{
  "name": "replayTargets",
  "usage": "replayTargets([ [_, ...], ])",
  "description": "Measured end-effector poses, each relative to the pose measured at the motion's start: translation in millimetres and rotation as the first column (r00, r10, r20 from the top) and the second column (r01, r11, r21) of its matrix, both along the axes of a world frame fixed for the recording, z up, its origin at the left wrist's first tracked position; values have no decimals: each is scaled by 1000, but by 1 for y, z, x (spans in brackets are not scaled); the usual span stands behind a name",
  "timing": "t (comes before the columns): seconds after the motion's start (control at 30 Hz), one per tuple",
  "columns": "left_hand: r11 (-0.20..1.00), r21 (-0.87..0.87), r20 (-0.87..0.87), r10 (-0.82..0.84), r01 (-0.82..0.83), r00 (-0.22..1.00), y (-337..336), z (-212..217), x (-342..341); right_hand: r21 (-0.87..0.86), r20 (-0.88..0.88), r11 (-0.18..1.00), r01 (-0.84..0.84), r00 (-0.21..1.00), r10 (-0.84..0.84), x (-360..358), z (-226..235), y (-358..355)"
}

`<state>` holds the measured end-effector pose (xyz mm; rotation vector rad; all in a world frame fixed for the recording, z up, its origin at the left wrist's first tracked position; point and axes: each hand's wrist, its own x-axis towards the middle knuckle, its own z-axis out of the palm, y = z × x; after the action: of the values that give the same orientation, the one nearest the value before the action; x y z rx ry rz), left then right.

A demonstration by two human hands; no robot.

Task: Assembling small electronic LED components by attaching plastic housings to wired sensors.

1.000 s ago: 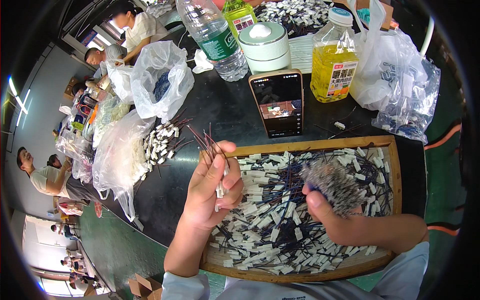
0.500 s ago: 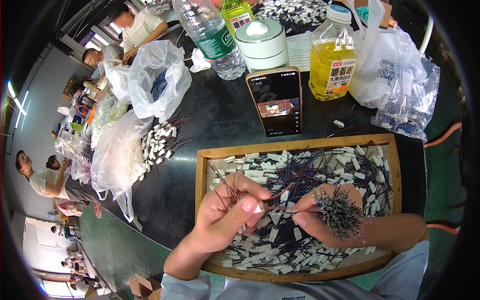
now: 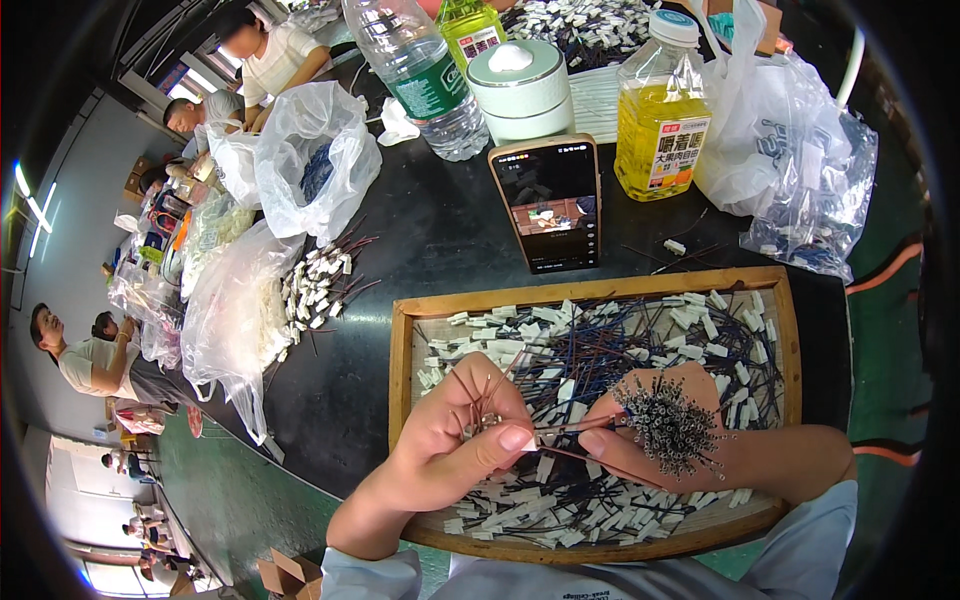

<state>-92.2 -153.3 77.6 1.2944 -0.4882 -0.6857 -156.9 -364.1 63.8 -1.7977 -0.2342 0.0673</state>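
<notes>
My left hand (image 3: 455, 440) is closed round several thin brown wires (image 3: 484, 392) that fan out above its fingers. At its thumb tip a small white connector (image 3: 530, 443) shows, with brown wires running from it to the right. A thick bundle of wires with small metal terminals at the ends (image 3: 675, 428) is held in my right hand (image 3: 640, 462). Its thumb and fingertips meet on a brown wire coming from the connector. Both hands are over a wooden-framed tray (image 3: 400, 365), where many white connectors on dark blue and brown wires (image 3: 560, 522) lie.
Behind the tray a phone (image 3: 550, 205) leans against a pale green container (image 3: 520, 90). A water bottle (image 3: 425, 85) and a bottle of yellow drink (image 3: 660, 110) stand beside it. Plastic bags (image 3: 240, 310) and loose connectors (image 3: 318, 285) lie at left; another bag (image 3: 800, 180) is at right.
My left fingers have curled further in, and the white connector at the thumb has shifted slightly right and down. Brown wires now stretch between the two hands. The right hand has barely moved.
</notes>
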Motion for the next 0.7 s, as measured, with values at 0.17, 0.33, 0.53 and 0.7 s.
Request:
replayTargets([
  [0.17,997,23,65,-70,69,995,6,-4,2,185,-124,982,31,992,-8,-1,0,2],
  [0.33,981,150,246,-156,121,957,6,-7,-1,186,88,981,-46,996,30,2,-10,4],
  [0.53,959,228,245,-223,167,944,4,-3,0,66,-84,990,-123,988,128,3,-11,2],
  [0.7,979,176,301,-148,98,942,6,-2,0,216,27,975,-58,998,53,4,-7,3],
])
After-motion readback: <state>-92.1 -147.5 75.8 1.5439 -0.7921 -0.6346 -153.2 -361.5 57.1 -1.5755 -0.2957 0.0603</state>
